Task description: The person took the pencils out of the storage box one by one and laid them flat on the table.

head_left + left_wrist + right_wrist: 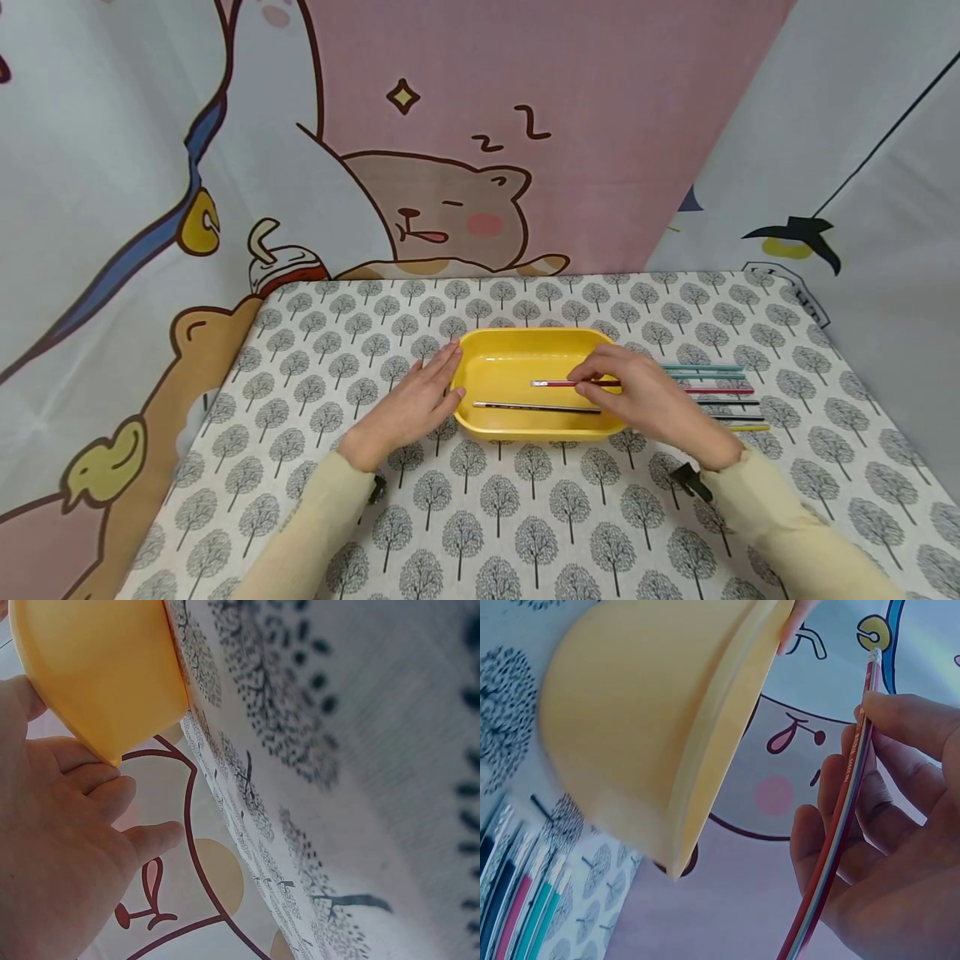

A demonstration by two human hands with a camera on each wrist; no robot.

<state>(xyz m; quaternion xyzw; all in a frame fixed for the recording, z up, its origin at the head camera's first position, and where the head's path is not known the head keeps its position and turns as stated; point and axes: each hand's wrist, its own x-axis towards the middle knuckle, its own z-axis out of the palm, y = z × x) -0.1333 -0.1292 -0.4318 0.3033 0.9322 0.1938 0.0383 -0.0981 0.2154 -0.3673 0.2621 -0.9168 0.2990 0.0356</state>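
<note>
A yellow oblong tray (pixel 540 432) stands on the table. My left hand (pixel 411 408) rests at its left end, thumb and fingers touching the rim; in the left wrist view the fingers of this hand (pixel 75 832) lie against the edge of the tray (pixel 105 667). My right hand (pixel 643 393) pinches a red pencil (pixel 553 383) above the tray's right part. In the right wrist view, the red pencil (pixel 829 847) shows light stripes and a whitish tip, held between thumb and fingers of the hand (pixel 900 817). A dark patterned pencil (pixel 536 407) lies inside the tray.
Right of the tray, several pencils lie side by side on the table: teal (pixel 712 367), red (pixel 723 391), black (pixel 738 403) and yellow (pixel 753 428). The tablecloth (pixel 495 533) has a tree print. A cartoon curtain (pixel 600 125) hangs behind the table.
</note>
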